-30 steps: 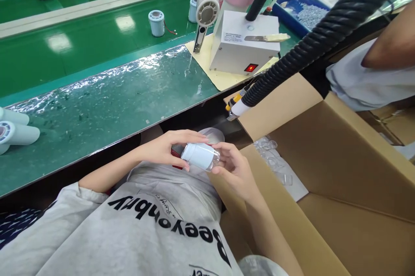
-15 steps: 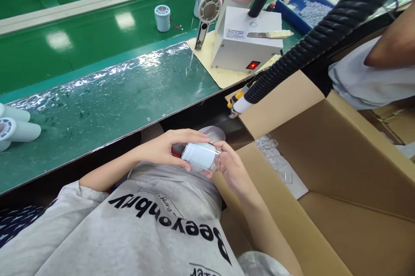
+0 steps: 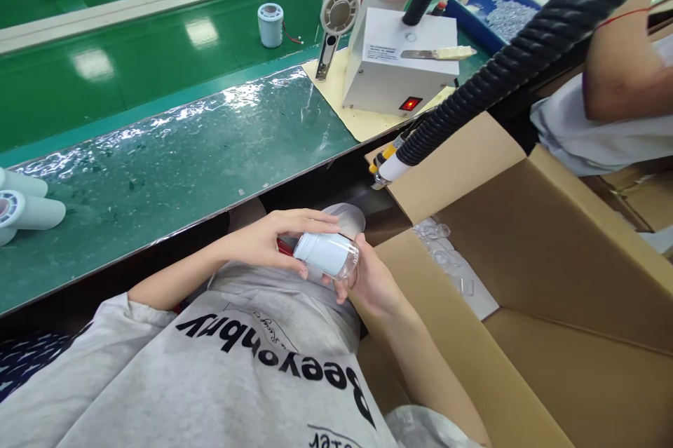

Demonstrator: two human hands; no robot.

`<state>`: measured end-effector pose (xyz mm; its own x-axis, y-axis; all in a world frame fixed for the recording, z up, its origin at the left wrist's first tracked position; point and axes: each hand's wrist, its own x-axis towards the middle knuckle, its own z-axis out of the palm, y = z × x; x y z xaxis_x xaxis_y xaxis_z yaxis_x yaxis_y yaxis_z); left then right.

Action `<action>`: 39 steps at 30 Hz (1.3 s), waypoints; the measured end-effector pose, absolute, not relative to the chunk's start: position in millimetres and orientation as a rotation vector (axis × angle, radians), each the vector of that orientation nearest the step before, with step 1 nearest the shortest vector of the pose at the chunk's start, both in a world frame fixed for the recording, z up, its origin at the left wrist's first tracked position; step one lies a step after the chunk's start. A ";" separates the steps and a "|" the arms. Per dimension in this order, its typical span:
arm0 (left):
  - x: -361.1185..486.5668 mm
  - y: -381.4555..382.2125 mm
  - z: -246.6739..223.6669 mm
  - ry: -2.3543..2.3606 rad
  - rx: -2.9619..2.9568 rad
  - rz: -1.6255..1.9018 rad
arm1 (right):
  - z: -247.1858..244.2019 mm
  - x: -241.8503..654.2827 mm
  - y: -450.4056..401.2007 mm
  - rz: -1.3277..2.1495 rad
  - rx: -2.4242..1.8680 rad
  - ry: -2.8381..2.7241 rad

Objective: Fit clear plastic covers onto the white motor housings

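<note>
My left hand (image 3: 281, 238) is closed around a light blue cylinder (image 3: 322, 252), thumb below and fingers above. A bit of red wire (image 3: 284, 247) shows between the palm and the cylinder's left end. Over the right end sits a clear plastic cover (image 3: 350, 260). My right hand (image 3: 372, 283) cups this covered end, its fingertips curled underneath. How firmly these fingers press is hard to see. Both hands are above my lap, in front of the bench edge.
An open cardboard box (image 3: 573, 259) with clear plastic pieces (image 3: 439, 241) stands at right. A black corrugated hose (image 3: 505, 76) crosses above it. On the bench are a white machine (image 3: 402, 69), a handheld fan (image 3: 339, 6) and pale cylinders (image 3: 36, 209). A co-worker's arm (image 3: 620, 69) is at right.
My right hand has turned and slid lower around the covered end, fingertips now further below. On the green belt, the wired cylinder has shifted right; the far strips moved left. The co-worker's arm has moved.
</note>
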<state>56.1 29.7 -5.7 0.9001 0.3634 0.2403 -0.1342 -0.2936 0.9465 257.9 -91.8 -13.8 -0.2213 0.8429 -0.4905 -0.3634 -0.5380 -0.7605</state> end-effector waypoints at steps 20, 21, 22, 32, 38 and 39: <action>51.9 19.2 8.0 0.089 1.969 0.593 | -0.5 255.7 -100.7 1.776 -1.145 -0.747; 51.5 18.8 8.7 0.089 1.970 0.592 | 0.4 256.0 -101.4 1.770 -1.141 -0.759; 51.2 18.3 9.5 0.093 1.973 0.586 | 0.9 256.3 -102.0 1.766 -1.144 -0.765; 50.0 20.4 8.2 0.146 1.985 0.561 | -12.4 254.2 -99.0 1.844 -1.021 -0.741; 50.6 23.7 1.5 0.373 1.814 0.685 | -7.7 296.9 -133.6 1.435 -1.308 -0.430; 51.7 26.0 -1.0 0.445 1.695 0.720 | -6.7 315.5 -157.4 1.223 -1.390 -0.350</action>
